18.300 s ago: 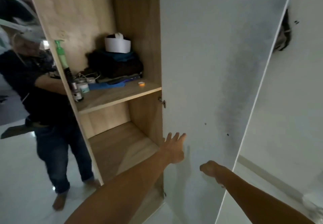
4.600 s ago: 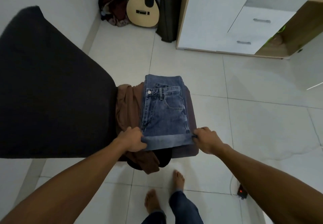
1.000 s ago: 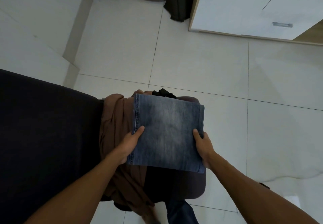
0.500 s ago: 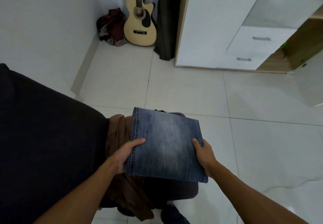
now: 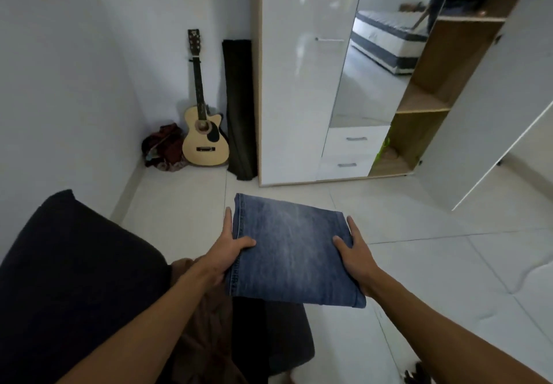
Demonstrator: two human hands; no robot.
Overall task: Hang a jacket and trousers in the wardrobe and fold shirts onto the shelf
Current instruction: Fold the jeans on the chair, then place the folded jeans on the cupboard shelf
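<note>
Both hands clamp the folded jeans: left hand and right hand each pinch a side edge. Half a second ago the bundle hovered over the brown garment; now lifted clear, it faces the open wardrobe, ready for carrying over.

Room dim, cool daylight, soft and diffuse. Glare streaks on the glossy white wardrobe door; the mirror panel reflects a brighter area. Floor tiles show a faint sheen. Dark mattress underexposed, no detail. Strong wide-angle bending at the frame edges. Slight softness overall; shadows weak.
</note>
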